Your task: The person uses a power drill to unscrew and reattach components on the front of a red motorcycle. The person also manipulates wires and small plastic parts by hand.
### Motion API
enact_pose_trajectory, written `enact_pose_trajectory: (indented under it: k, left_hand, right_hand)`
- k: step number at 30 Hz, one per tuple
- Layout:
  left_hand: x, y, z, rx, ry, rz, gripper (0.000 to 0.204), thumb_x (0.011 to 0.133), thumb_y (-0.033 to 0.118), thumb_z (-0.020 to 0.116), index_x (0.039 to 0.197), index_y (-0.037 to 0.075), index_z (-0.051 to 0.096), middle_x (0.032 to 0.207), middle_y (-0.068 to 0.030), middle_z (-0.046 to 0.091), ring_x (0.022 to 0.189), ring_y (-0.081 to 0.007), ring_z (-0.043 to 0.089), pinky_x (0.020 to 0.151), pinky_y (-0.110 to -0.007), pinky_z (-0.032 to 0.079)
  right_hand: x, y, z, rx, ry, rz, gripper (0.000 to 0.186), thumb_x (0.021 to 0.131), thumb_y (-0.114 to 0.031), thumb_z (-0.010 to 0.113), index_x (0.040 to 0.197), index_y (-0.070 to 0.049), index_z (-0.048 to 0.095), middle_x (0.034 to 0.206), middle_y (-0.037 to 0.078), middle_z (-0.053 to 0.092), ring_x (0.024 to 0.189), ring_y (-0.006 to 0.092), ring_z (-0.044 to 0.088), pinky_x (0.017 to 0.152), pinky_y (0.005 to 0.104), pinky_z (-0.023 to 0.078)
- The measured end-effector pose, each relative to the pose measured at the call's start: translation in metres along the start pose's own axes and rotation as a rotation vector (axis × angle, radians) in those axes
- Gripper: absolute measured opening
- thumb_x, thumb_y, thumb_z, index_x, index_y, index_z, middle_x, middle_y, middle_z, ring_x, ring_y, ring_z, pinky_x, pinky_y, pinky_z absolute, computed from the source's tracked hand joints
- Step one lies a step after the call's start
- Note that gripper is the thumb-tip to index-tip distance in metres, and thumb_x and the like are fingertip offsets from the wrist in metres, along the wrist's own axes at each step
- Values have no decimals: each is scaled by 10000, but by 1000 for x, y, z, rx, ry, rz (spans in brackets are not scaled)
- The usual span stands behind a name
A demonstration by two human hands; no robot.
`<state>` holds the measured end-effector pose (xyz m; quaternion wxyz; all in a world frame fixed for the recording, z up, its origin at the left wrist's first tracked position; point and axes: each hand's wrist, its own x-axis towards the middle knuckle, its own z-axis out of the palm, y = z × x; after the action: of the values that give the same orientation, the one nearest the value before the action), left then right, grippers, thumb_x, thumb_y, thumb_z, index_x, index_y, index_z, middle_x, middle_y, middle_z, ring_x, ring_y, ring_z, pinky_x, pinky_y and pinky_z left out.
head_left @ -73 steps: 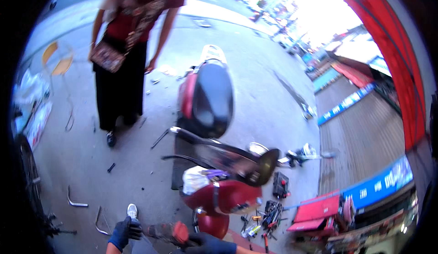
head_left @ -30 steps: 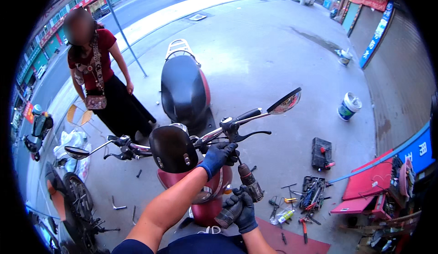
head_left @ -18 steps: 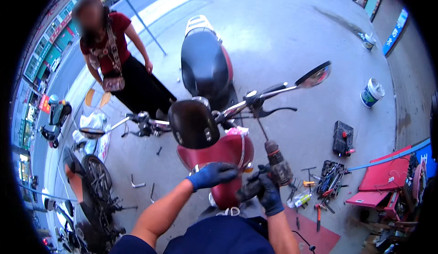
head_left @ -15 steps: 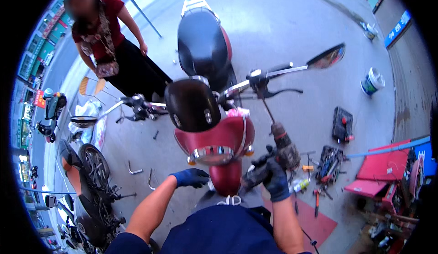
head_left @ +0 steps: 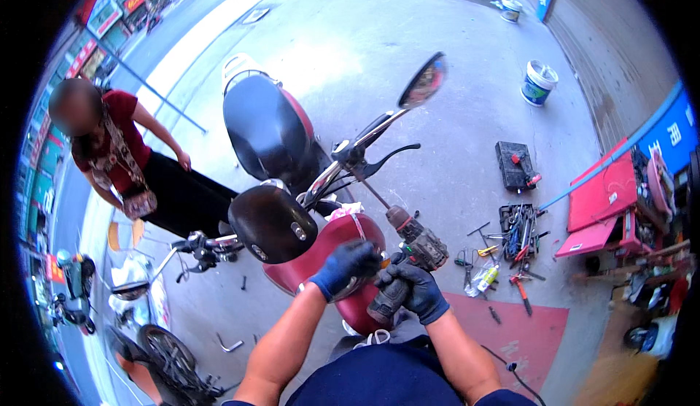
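My right gloved hand (head_left: 414,282) grips the handle of a cordless drill (head_left: 423,244), whose long bit (head_left: 373,193) reaches up to the clamp by the right brake lever (head_left: 386,156) of a red scooter (head_left: 295,271). My left gloved hand (head_left: 343,267) is curled closed over the scooter's front cowl, just left of the drill; whatever its fingers hold is hidden. Left of it are the black instrument housing (head_left: 270,223) and, farther off, the left grip (head_left: 193,245). The black seat (head_left: 259,125) lies beyond the handlebars, and the right mirror (head_left: 419,81) sticks up at upper right.
A person (head_left: 168,180) in a red top and dark skirt stands left of the scooter. A motorcycle (head_left: 175,362) sits lower left. Loose tools (head_left: 518,238), a black case (head_left: 516,165), a bucket (head_left: 538,83) and red panels (head_left: 598,202) are on the right, near shutters.
My left hand has risen from low beside the red fender to the cowl, fingers now curled. The view has turned, so the handlebars look more slanted. The drill remains at the right clamp.
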<state>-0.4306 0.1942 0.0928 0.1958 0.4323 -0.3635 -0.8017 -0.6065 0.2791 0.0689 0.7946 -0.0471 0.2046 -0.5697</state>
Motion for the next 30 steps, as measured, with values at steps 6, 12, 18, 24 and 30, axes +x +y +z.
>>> enact_pose_trajectory:
  k: [6,12,18,24,30]
  left_hand:
    - [34,82,-11,-171,222,198,297,942,366,535,1045,89,561,946,-82,635,814,-201,643,724,-347,559]
    - [82,76,-31,-700,140,283,405,872,495,596,1023,121,629,979,-85,656,941,-277,609,830,-433,521]
    - [102,78,-21,-883,100,457,387,864,495,601,1120,205,629,1121,-15,643,984,-216,609,800,-373,509]
    - [107,74,-23,-943,223,407,308,861,423,641,1046,178,632,1038,-51,661,924,-237,628,795,-434,529]
    - [84,42,-19,-731,142,369,226,901,255,605,1041,80,631,934,-76,680,853,-239,653,773,-387,544]
  right_hand:
    - [16,-4,-3,9,-61,-9,208,850,-78,601,1044,-47,531,850,84,615,816,225,633,799,409,535]
    - [24,-5,-13,31,-91,12,222,836,-76,603,1036,-39,515,823,94,617,762,243,646,748,400,549]
    - [21,-25,-20,-181,-59,0,219,830,-73,600,1023,-41,501,845,115,599,800,250,628,773,427,547]
    - [18,-24,-8,-250,-38,1,251,815,-67,629,1036,-44,513,857,101,606,816,238,640,785,410,548]
    - [14,-24,-7,-153,0,37,278,808,-61,625,1056,-45,501,859,102,599,809,224,623,790,390,539]
